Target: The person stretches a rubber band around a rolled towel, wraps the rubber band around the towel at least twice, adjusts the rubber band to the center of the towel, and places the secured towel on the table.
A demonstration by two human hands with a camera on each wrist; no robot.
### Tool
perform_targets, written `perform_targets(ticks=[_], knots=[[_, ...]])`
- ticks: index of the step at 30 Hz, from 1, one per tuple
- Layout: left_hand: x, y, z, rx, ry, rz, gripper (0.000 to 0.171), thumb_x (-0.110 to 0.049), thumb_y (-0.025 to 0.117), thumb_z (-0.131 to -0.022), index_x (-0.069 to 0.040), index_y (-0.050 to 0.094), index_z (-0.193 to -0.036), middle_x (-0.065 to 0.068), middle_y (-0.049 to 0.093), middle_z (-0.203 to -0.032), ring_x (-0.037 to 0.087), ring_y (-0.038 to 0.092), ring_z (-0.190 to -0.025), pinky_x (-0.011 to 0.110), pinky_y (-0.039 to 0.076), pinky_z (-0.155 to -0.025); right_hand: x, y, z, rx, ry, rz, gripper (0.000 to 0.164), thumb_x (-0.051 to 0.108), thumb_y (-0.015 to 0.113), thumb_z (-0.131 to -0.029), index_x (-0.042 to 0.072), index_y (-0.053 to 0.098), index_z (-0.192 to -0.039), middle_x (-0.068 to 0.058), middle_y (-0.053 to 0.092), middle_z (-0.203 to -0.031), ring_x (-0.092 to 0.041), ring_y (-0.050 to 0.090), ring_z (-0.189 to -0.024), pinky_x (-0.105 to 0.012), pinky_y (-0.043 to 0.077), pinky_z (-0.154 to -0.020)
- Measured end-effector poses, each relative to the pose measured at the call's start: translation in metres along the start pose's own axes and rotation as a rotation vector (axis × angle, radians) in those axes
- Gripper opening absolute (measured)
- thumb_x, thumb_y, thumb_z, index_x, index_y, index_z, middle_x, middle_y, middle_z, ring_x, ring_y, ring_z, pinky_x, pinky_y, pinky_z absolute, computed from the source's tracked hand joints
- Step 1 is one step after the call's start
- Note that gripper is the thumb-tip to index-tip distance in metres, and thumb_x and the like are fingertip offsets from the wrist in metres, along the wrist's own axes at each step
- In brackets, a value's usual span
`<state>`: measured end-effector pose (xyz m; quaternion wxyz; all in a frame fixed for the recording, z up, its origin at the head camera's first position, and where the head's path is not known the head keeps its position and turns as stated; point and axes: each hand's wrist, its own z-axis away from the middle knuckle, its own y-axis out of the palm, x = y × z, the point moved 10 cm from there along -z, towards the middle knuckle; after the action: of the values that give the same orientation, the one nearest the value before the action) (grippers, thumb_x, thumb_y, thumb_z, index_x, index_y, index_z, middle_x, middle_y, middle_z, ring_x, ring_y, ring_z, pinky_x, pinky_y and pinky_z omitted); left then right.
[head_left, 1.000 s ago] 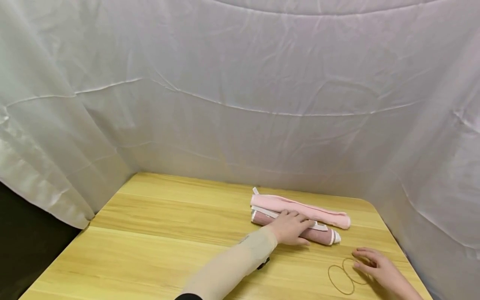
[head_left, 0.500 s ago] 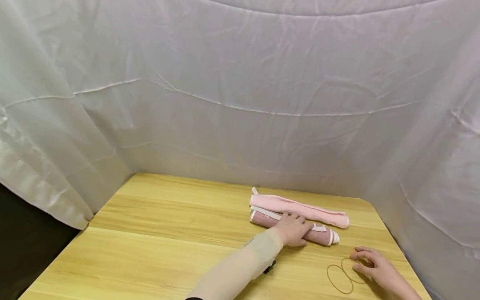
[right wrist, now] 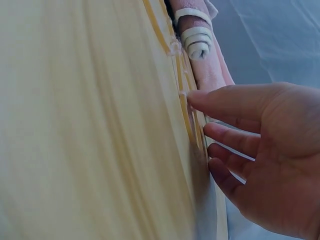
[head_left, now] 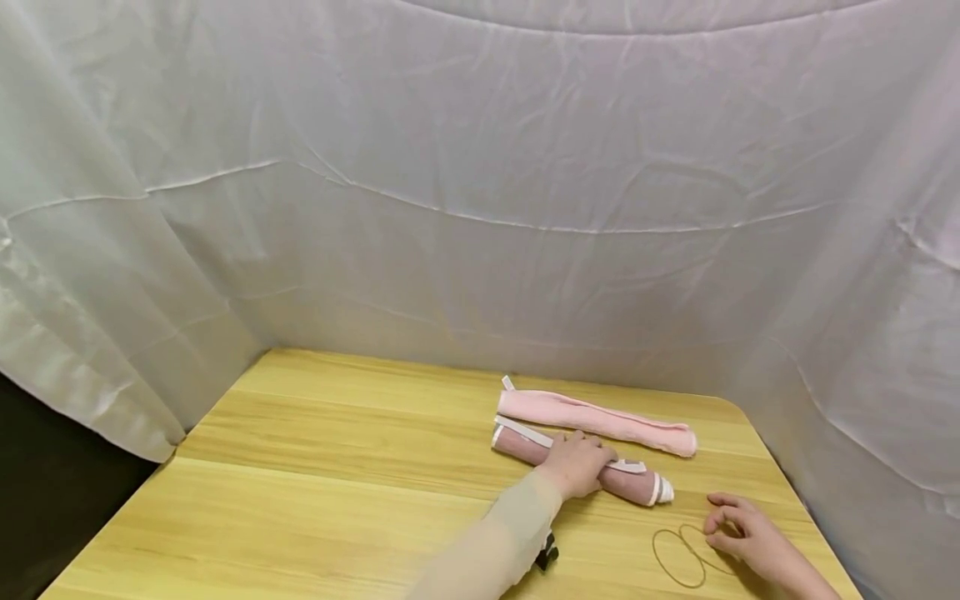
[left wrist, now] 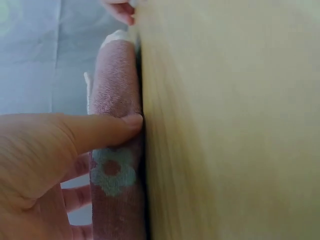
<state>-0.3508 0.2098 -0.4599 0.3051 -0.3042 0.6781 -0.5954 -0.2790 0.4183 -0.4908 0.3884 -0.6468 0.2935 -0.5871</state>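
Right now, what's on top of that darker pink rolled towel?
The left hand lies across the darker rolled towel, gripping it. A white strip runs along its top, showing on either side of the hand. What lies under the palm is covered.

Left arm [head_left: 501, 533] outstretched, right fingers [right wrist: 232, 140] bent

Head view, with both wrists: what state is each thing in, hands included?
Mauve towel: rolled up, held.
Pink towel: in a long strip, lying behind the mauve towel, untouched.
Elastic bands: looped on the table, around neither towel.
Left hand: curled round the mauve towel.
Right hand: fingers bent at the elastic bands; pinch unclear.
Curtain: hanging, creased.
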Motion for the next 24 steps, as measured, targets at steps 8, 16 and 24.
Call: perform_targets(ticks=[8, 16, 24], knots=[[0.011, -0.001, 0.006, -0.052, -0.108, 0.028, 0.030, -0.029, 0.069, -0.087, -0.042, 0.066, -0.113, -0.018, 0.067, -0.114, 0.009, 0.060, -0.104, 0.035, 0.043, -0.082, 0.007, -0.003, 0.002, -0.051, -0.039, 0.076, 0.014, 0.018, 0.073, -0.084, 0.018, 0.060, -0.077, -0.026, 0.058, -0.125, -0.017, 0.054, -0.110, -0.016, 0.046, -0.078], [0.018, -0.005, 0.011, -0.098, -0.147, 0.065, 0.023, -0.023, 0.068, -0.087, -0.037, 0.069, -0.105, -0.015, 0.071, -0.106, 0.011, 0.062, -0.096, 0.034, 0.042, -0.074, 0.006, -0.006, 0.001, -0.057, -0.018, 0.046, 0.012, 0.017, 0.072, -0.085, 0.015, 0.061, -0.080, -0.026, 0.058, -0.125, 0.003, 0.048, -0.108, -0.007, 0.039, -0.080], [0.027, -0.010, 0.023, -0.154, -0.144, 0.114, 0.020, -0.027, 0.072, -0.086, -0.037, 0.069, -0.102, -0.018, 0.071, -0.101, 0.009, 0.063, -0.092, 0.032, 0.041, -0.071, 0.002, -0.010, 0.001, -0.063, 0.042, -0.007, 0.010, 0.018, 0.069, -0.088, 0.010, 0.062, -0.086, -0.027, 0.059, -0.125, 0.012, 0.048, -0.099, -0.014, 0.046, -0.077]])
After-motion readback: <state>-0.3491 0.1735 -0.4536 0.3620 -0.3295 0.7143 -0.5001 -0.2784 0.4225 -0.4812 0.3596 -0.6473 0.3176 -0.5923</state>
